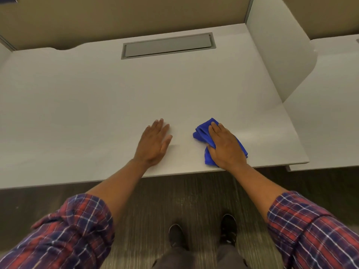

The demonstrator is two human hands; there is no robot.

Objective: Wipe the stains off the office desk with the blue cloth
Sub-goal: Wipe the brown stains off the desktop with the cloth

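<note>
The blue cloth lies bunched on the white office desk, close to its front edge and right of the middle. Its long axis runs on a diagonal, from a far corner pointing up and to the left down to a near corner by the desk's edge on the right. No label or tag shows on it, and no writing can be read anywhere on the desk.

The right hand lies flat on top of the cloth, palm down, fingers stretched out and close together, pressing it to the surface instead of pinching it. Folds of cloth stick out past the fingertips and on both sides of the hand.

The left hand rests flat on the bare desk just beside the cloth, apart from it, palm down with fingers extended and holding nothing.

Both forearms come out of rolled plaid sleeves in red and dark blue.

Further back, a grey cable hatch is set into the desk, its lid closed. Beige partition panels stand behind. Below the desk edge, two dark shoes stand on striped carpet.
</note>
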